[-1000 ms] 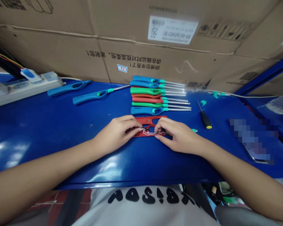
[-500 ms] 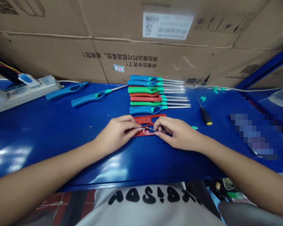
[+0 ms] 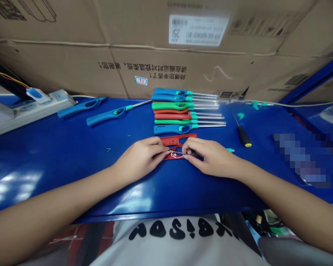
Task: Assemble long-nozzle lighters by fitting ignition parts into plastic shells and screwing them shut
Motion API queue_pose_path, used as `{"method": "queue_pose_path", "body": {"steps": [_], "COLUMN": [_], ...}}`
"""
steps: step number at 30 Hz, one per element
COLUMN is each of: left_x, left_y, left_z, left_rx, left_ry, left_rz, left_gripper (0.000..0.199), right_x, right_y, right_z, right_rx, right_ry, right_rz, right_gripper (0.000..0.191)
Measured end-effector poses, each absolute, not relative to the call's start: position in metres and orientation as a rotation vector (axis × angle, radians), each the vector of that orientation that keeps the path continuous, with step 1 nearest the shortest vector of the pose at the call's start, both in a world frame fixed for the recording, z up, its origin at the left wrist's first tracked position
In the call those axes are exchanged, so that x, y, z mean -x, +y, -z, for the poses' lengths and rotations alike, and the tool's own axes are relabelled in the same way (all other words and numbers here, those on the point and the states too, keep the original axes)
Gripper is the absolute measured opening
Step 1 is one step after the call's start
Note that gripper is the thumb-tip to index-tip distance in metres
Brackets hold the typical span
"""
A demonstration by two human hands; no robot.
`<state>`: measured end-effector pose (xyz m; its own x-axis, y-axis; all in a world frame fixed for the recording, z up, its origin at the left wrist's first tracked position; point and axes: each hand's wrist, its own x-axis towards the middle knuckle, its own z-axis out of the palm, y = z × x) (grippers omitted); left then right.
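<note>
Left hand (image 3: pixel 140 157) and right hand (image 3: pixel 213 157) pinching one thin white wire (image 3: pixel 175 153) over one red lighter shell (image 3: pixel 178 140); seven long-nosed lighters (image 3: pixel 172 116) just far of it, two blue ones (image 3: pixel 107 116) left, one screwdriver (image 3: pixel 244 139) right.

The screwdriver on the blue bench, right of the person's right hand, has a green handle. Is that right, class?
No: the head view shows the screwdriver with a black handle and a yellow end, not a green handle. It does lie on the blue bench, right of the person's right hand.
</note>
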<state>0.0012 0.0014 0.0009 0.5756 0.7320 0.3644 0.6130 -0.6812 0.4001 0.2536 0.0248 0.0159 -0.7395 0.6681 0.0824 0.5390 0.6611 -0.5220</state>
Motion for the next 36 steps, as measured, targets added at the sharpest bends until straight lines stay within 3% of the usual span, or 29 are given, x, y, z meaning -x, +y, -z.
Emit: {"method": "queue_pose_path", "body": {"steps": [9, 17, 28, 36], "left_x": [-0.003, -0.002, -0.009, -0.008], "left_y": [-0.004, -0.010, -0.020, -0.025], "left_z": [-0.005, -0.013, -0.010, -0.006], "left_rx": [-2.709, -2.496, -2.426, -2.530], "left_ry": [1.237, 1.173, 1.105, 1.133], "left_rz": [-0.540, -0.572, -0.497, -0.498], "left_gripper": [0.025, 0.021, 0.024, 0.025], "right_x": [-0.253, -0.252, -0.248, -0.249], "right_y": [0.025, 0.022, 0.022, 0.020], "right_z": [-0.018, -0.018, -0.015, -0.018], "right_rx": [0.995, 1.040, 1.038, 0.964], "right_ry": [-2.657, -2.567, -2.618, -2.877], "right_rz": [-0.678, -0.702, -0.591, -0.243], "right_gripper": [0.005, 0.013, 0.010, 0.025]}}
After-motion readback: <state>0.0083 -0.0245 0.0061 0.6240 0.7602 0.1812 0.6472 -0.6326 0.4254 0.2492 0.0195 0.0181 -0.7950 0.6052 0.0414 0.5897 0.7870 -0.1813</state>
